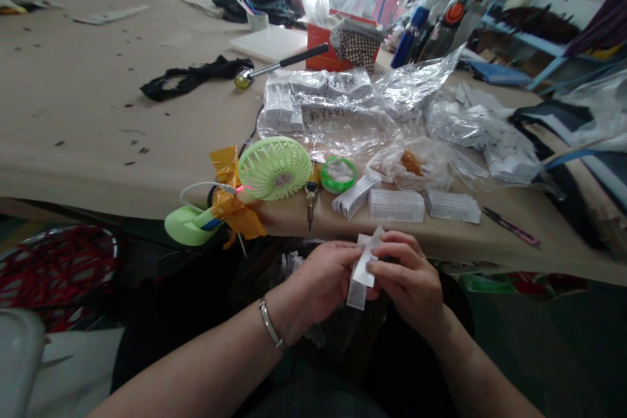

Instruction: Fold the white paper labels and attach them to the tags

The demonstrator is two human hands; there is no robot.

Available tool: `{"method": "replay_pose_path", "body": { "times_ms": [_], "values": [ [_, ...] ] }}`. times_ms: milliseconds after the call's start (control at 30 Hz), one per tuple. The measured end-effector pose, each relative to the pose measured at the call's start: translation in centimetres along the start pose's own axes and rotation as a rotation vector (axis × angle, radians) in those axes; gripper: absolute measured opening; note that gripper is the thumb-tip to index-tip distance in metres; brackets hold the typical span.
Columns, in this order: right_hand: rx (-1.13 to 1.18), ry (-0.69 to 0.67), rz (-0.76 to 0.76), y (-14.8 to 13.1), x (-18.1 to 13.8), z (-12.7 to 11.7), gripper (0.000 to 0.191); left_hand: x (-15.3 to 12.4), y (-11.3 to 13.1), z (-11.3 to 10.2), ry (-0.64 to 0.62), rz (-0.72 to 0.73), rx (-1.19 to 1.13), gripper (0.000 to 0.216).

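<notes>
A broad brown-topped work table (196, 134) stretches away from a seated person, who works in front of its near edge. Across its middle lies crumpled clear plastic packaging (337, 88) with bundles of pale slips inside. Near the edge, to the person's left, a light green fan (274, 170) stands tilted, orange tape at its base; I cannot tell whether it is running.

Two bare forearms reach in. The left hand (333, 281) pinches a few overlapping white strips (357, 294) between thumb and fingers; the right hand (411, 281) closes thumb and fingertips on the same strips from the other side. The hands almost meet, and the strips are held just off the table's edge, above the lap.

On the table just beyond are three small stacks of slips (396, 206), a slim knife (512, 225) to their right, and a pointed tool (310, 199) and a green round dish (324, 175) to their left.

The strips cross at a slight angle. To my eye, they handle best with a steady left pinch, a light right touch that leaves no crease, edges squared together, and well away from any draught.
</notes>
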State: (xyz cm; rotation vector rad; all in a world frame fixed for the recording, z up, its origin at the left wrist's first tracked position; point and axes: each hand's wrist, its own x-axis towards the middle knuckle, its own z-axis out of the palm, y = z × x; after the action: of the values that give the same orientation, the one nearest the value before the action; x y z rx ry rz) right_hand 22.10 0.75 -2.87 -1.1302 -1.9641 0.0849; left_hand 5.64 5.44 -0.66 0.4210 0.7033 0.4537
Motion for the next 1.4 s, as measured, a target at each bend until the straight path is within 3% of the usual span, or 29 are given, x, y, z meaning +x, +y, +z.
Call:
{"method": "replay_pose_path", "body": {
  "times_ms": [267, 600, 700, 800, 900, 1000, 1133, 1300, 1400],
  "values": [
    [0.047, -0.105, -0.108, -1.0, 0.0, 0.4, 0.014, -0.2, -0.6, -0.6, -0.044, 0.046, -0.053, 0.014],
    [0.098, -0.158, -0.111, -1.7, -0.5, 0.1, 0.017, -0.1, -1.2, -0.2, -0.027, 0.033, -0.060, 0.012],
    [0.061, -0.145, -0.076, -1.4, -0.7, -0.6, 0.026, -0.2, -1.1, -0.2, 0.018, 0.040, -0.022, 0.012],
    [-0.146, -0.030, 0.031, 0.7, -0.9, -2.2, 0.037, -0.5, -0.8, 0.0, 0.077, -0.035, 0.051, 0.015],
    [-0.525, 0.068, 0.185, 3.8, -1.4, -4.3, 0.043, -0.7, -0.6, 0.2, 0.146, -0.046, 0.098, 0.015],
    [-0.778, -0.006, 0.270, 6.2, -2.3, -5.6, 0.055, -0.6, -0.9, 0.1, 0.158, -0.047, 0.111, 0.015],
    [-0.814, -0.089, 0.256, 7.0, -3.5, -6.2, 0.041, -0.4, -1.3, 0.0, 0.177, -0.058, 0.111, 0.013],
    [-0.622, 0.039, 0.183, 7.4, -4.2, -7.2, 0.016, -0.4, -1.2, -0.1, 0.179, -0.052, 0.113, 0.013],
    [-0.486, 0.153, 0.245, 6.8, -4.1, -7.2, 0.010, -0.4, -1.3, -0.3, 0.163, -0.041, 0.097, 0.014]
  ]
}}
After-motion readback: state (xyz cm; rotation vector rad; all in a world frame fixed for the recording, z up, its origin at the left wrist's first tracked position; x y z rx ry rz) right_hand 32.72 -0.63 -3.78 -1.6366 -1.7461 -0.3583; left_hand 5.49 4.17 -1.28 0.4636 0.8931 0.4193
